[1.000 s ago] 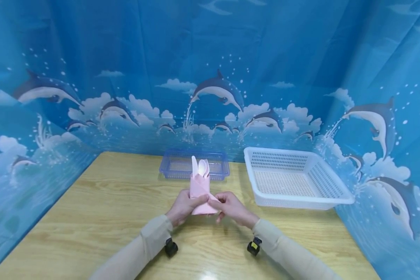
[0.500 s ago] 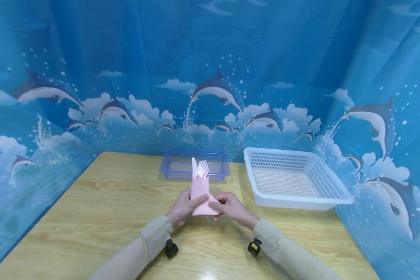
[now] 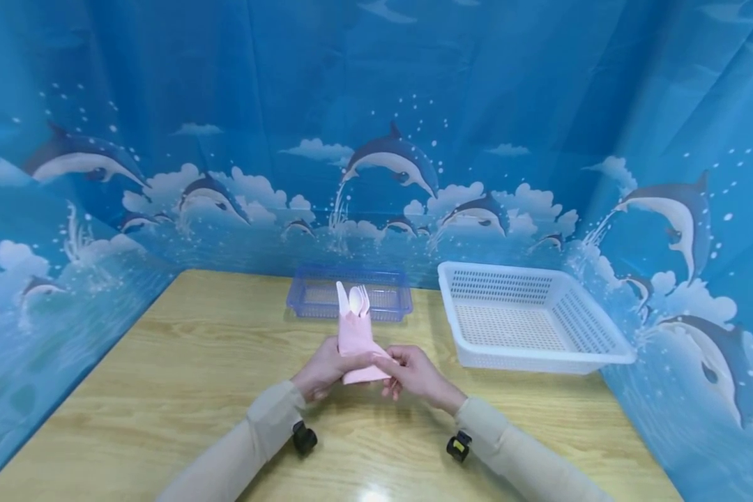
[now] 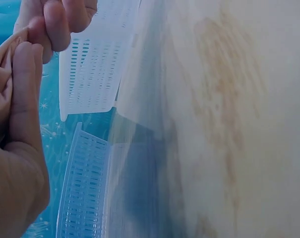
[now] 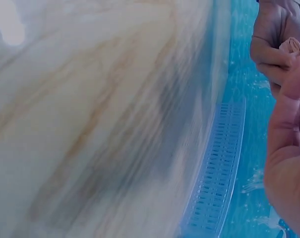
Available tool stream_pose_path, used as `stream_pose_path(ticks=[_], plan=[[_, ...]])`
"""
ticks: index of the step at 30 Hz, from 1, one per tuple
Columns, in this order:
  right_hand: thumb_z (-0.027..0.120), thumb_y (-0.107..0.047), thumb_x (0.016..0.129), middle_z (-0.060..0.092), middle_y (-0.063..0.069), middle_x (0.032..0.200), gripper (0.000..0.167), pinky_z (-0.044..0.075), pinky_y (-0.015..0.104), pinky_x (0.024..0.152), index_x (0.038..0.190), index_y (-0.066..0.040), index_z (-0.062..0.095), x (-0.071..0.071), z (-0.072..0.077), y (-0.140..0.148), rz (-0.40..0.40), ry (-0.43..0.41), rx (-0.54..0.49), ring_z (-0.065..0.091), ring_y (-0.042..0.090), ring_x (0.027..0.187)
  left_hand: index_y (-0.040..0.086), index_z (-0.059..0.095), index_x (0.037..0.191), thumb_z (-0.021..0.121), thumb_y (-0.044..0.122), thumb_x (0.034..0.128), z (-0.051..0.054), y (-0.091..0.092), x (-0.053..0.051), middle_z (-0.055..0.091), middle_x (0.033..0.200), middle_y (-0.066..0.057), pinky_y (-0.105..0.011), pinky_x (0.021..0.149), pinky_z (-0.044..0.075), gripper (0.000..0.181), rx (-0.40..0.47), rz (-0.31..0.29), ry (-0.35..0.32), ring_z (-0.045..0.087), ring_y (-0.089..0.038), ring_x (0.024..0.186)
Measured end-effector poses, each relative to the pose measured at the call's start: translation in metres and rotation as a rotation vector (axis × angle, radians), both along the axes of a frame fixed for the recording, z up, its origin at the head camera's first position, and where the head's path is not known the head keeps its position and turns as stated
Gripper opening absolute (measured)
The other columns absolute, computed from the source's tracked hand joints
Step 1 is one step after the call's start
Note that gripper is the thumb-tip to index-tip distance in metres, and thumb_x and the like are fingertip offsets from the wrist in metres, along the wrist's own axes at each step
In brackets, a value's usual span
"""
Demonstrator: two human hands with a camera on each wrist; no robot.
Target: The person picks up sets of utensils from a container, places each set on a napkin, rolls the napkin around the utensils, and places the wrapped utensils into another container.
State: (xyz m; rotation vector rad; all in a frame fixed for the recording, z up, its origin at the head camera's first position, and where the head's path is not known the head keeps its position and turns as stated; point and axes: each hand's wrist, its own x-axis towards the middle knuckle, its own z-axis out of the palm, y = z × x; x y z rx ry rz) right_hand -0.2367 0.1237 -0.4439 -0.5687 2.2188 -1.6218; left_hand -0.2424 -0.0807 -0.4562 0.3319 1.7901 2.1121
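Observation:
A pink napkin [image 3: 355,336], folded into a pouch, is held up above the table between both hands. From its top stick out a pink knife [image 3: 342,298], a spoon [image 3: 355,300] and a fork [image 3: 364,301]. My left hand [image 3: 326,367] grips the napkin's left side, thumb across its front. With thumb and fingers my right hand [image 3: 419,376] pinches the lower right corner. In the left wrist view the gathered napkin [image 4: 2,84] shows beside the left hand [image 4: 23,148]. The right wrist view shows a folded napkin end [image 5: 291,46] between the hands.
Behind the hands, a blue-purple mesh basket [image 3: 298,300] stands at the table's back edge. A larger white basket [image 3: 542,360] stands to the right. The wood-grain table [image 3: 182,390] is bounded by a blue dolphin curtain [image 3: 263,139].
The napkin and its cutlery have tilted and shifted slightly left. Over the same time, the right thumb has come closer to the left thumb at the napkin's lower part.

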Motion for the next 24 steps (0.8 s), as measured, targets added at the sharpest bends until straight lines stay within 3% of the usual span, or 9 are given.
stream_pose_path(ticks=[3, 5, 10, 14, 19, 24], plan=[[0.062, -0.024, 0.097, 0.07, 0.024, 0.081, 0.029, 0.057, 0.029, 0.05, 0.103, 0.004, 0.065, -0.001, 0.0, 0.002, -0.009, -0.027, -0.034, 0.068, 0.017, 0.064, -0.009, 0.053, 0.119, 0.075, 0.014, 0.0858, -0.001, 0.0, 0.0, 0.071, 0.098, -0.014, -0.041, 0.073, 0.062, 0.045, 0.009, 0.027, -0.016, 0.072, -0.021, 0.079], [0.062, -0.019, 0.097, 0.071, 0.026, 0.087, 0.027, 0.055, 0.024, 0.05, 0.105, 0.006, 0.064, -0.001, 0.001, 0.002, -0.027, -0.047, -0.068, 0.068, 0.017, 0.068, -0.01, 0.053, 0.119, 0.073, 0.013, 0.0867, -0.001, 0.0, -0.001, 0.071, 0.098, -0.015, -0.038, 0.072, 0.062, 0.045, 0.014, 0.052, -0.013, 0.072, -0.021, 0.079], [0.058, -0.013, 0.098, 0.072, 0.007, 0.082, 0.024, 0.052, 0.021, 0.049, 0.109, 0.009, 0.062, 0.002, 0.001, -0.003, -0.12, -0.078, -0.134, 0.066, 0.015, 0.072, -0.011, 0.053, 0.121, 0.071, 0.018, 0.0895, -0.002, 0.002, -0.002, 0.071, 0.101, -0.016, -0.035, 0.074, 0.062, 0.046, 0.023, 0.109, -0.007, 0.072, -0.02, 0.081], [0.056, -0.012, 0.099, 0.065, -0.003, 0.078, 0.021, 0.049, 0.02, 0.047, 0.107, 0.006, 0.061, 0.009, -0.003, -0.014, -0.249, -0.082, -0.138, 0.061, 0.013, 0.073, -0.009, 0.057, 0.118, 0.07, 0.026, 0.0903, -0.001, 0.005, -0.004, 0.072, 0.097, -0.013, -0.032, 0.072, 0.061, 0.047, -0.013, 0.174, -0.026, 0.071, -0.017, 0.08], [0.051, -0.014, 0.102, 0.059, 0.001, 0.076, 0.021, 0.047, 0.02, 0.044, 0.106, 0.005, 0.059, 0.011, -0.009, -0.024, -0.329, -0.024, -0.129, 0.056, 0.013, 0.068, -0.005, 0.063, 0.112, 0.071, 0.033, 0.0896, 0.0, 0.012, -0.003, 0.072, 0.092, -0.008, -0.027, 0.068, 0.057, 0.045, -0.071, 0.282, -0.026, 0.068, -0.014, 0.075], [0.045, -0.017, 0.104, 0.058, 0.005, 0.077, 0.022, 0.047, 0.023, 0.044, 0.109, 0.002, 0.056, 0.011, -0.01, -0.028, -0.362, 0.025, -0.093, 0.056, 0.017, 0.066, -0.004, 0.065, 0.107, 0.071, 0.039, 0.0886, 0.002, 0.02, -0.002, 0.072, 0.09, -0.008, -0.026, 0.066, 0.056, 0.047, -0.098, 0.32, -0.009, 0.067, -0.013, 0.073]])
